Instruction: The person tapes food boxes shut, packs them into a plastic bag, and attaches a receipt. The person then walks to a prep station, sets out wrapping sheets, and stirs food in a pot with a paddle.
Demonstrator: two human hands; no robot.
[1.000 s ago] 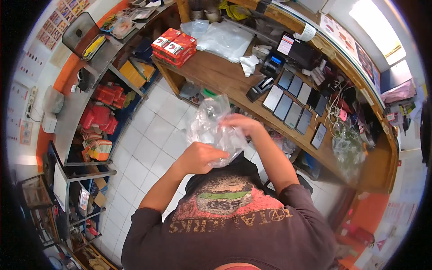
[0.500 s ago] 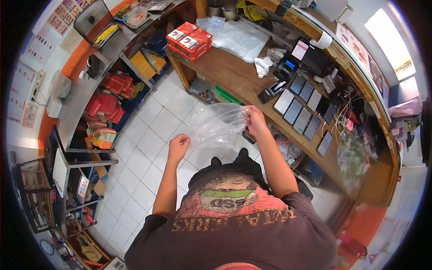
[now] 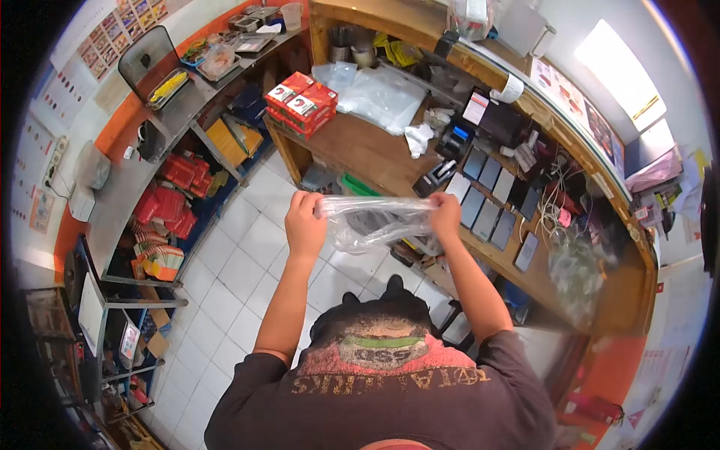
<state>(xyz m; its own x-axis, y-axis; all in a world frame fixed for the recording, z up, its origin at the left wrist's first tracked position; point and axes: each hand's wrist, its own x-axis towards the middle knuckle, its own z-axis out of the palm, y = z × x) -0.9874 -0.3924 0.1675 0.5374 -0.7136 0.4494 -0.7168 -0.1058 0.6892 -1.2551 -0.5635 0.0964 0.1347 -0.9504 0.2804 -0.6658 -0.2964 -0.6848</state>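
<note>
A clear plastic bag is stretched level between my two hands, above the tiled floor and in front of my body. My left hand is closed on its left end, and my right hand grips the right end. The upper edge is pulled nearly straight, while the rest sags below in loose folds. Just beyond my right hand is the edge of the wooden desk.
Red boxes, plastic sheets and several phones lie on the desk. Cables and another plastic bag are at its right. Shelves with red packets stand at the left.
Both hands have risen and the left has moved up level with the right. The bag, earlier crumpled and then spread loosely, is now drawn taut along its upper edge.
</note>
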